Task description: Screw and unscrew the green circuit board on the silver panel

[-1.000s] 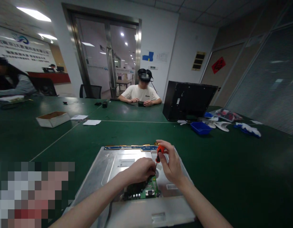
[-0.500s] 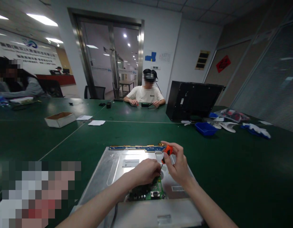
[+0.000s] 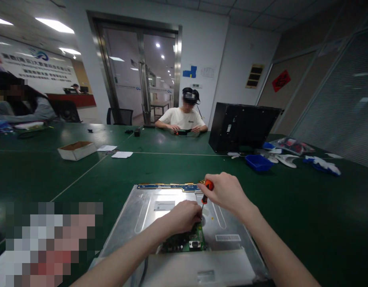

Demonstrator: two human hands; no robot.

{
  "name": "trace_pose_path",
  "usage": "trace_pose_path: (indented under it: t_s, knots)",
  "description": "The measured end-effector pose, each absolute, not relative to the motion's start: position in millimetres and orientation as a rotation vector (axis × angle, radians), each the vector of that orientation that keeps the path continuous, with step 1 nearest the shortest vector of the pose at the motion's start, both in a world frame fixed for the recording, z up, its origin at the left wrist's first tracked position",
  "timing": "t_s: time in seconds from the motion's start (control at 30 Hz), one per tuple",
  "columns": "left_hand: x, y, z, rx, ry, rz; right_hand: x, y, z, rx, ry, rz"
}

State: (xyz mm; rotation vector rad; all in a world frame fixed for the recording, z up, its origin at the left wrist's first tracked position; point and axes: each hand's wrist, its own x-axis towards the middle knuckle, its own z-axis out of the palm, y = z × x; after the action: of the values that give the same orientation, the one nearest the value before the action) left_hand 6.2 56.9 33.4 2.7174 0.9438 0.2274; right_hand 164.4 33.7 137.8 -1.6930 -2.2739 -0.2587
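Observation:
In the head view, a silver display panel [image 3: 121,227] lies back side up on the table before me. My right hand [image 3: 226,191] grips the orange-and-black handle of a screwdriver [image 3: 208,185], its shaft slanting down toward the panel. My left hand [image 3: 185,215] is closed at the screwdriver's tip, over the top of a green circuit board [image 3: 198,237]; what its fingers pinch is hidden. Along the panel's far edge runs a narrow blue circuit strip [image 3: 160,186]. A dark cable [image 3: 144,271] hangs by the near left part of the panel.
Across the green table [image 3: 160,167] a person [image 3: 181,117] handles a small dark object. A black monitor [image 3: 243,125] stands at the right, with a blue tray [image 3: 258,162] and gloves [image 3: 323,164] near it. An open cardboard box [image 3: 76,151] and papers [image 3: 122,154] lie left.
My right hand has turned over the screwdriver handle, its back now facing up, and the handle has shifted slightly left. My left hand stays in place.

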Motion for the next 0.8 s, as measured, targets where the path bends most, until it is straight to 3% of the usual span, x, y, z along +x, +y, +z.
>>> trace_pose_path:
  t_s: [0.17,0.4,0.6,0.8]
  knots:
    - [6.3,55.0,36.1,2.707,0.956,0.216,153.6,37.1,159.1,-1.840,-2.421,-0.232]
    - [7.1,54.3,35.6,2.709,0.969,0.182,157.7,34.4,158.5,-1.520,-2.650,-0.088]
    - [7.4,54.2,35.5,2.738,0.978,0.175,154.2,34.5,159.8,-1.607,-2.650,-0.278]
    - [6.6,52.2,36.1,2.778,0.953,0.188,165.0,29.0,164.3,-1.442,-2.737,-0.017]
